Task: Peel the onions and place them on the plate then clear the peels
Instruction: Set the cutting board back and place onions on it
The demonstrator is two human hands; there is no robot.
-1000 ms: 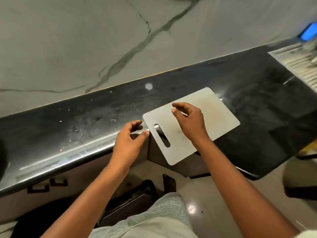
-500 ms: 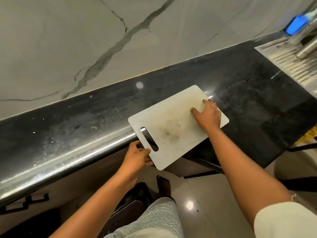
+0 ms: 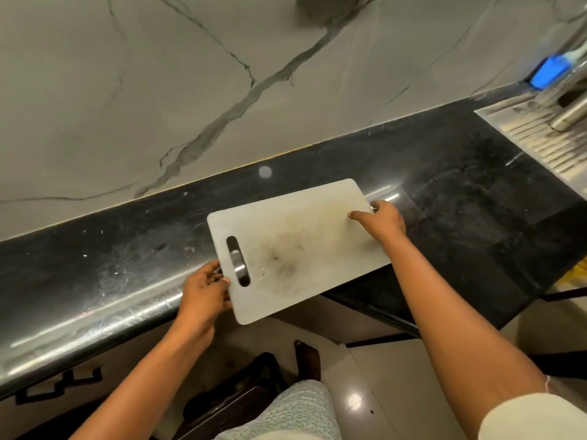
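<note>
Surface: one black stone counter with a rounded, glossy front edge, backed by a grey wall with dark veins.

We log one white cutting board near frame centre. It lies flat, and its 7 o'clock corner overhangs the counter's front edge above the floor. It has one oblong handle slot at the 9 o'clock end. There is a dark smudge in the middle and a faint yellow stain toward the 3 o'clock end.

We count two hands, both on the board. The left hand grips the short edge just beside the slot, thumb on top and fingers curled at the rim. The right hand grips the opposite short edge at 3 o'clock, thumb laid on the top face and fingers wrapped over the rim.

Outward, at 2 o'clock of the frame, there is one ribbed steel drainboard set into the counter. One metal cylinder lies on it. One blue object sits beyond, against the wall, but it is too blurred for us to identify.

At 6 o'clock, below the counter edge, one bare foot stands on pale glossy floor tiles.
</note>
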